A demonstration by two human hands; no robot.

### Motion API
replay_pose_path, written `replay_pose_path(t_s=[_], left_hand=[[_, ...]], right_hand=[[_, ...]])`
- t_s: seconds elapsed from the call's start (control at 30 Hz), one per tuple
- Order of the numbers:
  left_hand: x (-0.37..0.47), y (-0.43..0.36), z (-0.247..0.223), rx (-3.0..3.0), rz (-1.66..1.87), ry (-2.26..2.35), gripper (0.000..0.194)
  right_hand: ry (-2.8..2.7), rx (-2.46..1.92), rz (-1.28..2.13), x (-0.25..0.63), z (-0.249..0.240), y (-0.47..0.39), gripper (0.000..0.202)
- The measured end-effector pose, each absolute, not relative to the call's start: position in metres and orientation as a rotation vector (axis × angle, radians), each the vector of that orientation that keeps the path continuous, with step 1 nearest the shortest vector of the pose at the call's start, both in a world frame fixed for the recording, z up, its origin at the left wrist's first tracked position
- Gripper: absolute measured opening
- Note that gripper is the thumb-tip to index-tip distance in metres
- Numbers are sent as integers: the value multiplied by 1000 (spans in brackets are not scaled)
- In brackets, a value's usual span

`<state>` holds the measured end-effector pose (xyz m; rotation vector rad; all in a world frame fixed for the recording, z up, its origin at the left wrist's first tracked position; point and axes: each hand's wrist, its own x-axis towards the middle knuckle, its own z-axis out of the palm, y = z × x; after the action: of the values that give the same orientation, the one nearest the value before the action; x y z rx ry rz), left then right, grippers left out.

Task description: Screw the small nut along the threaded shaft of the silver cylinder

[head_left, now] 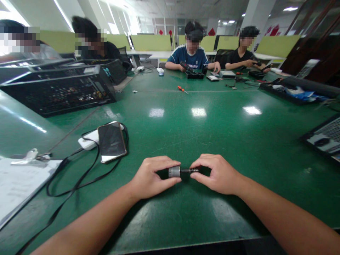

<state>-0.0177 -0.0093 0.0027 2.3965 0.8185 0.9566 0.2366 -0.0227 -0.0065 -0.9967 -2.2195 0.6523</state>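
Between my two hands, low over the near part of the green table (170, 134), is a small grey metal cylinder (174, 172) with a thin dark shaft (185, 171) sticking out of its right end. It lies nearly level, pointing sideways. My left hand (154, 177) grips the cylinder between thumb and fingers. On the right, my right hand (216, 173) pinches the shaft's far end, where a spiral, coil-like part (194, 170) shows. The exact kind of this piece is too small to make out.
Left of my hands lie a phone (111, 141), a white power strip (89, 140), a looping black cord (79, 182) and a clipboard with paper (23, 184). An orange screwdriver (181, 88) lies farther off. Black computer cases (61, 88) stand left. Several people sit across the table.
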Motion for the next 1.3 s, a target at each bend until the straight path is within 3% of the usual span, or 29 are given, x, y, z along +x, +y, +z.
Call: replay_pose_path(t_s=[1.3], left_hand=[[-23, -8, 2, 2411, 998, 821, 31]], right_hand=[[-2213, -1014, 668, 240, -4, -20, 11]])
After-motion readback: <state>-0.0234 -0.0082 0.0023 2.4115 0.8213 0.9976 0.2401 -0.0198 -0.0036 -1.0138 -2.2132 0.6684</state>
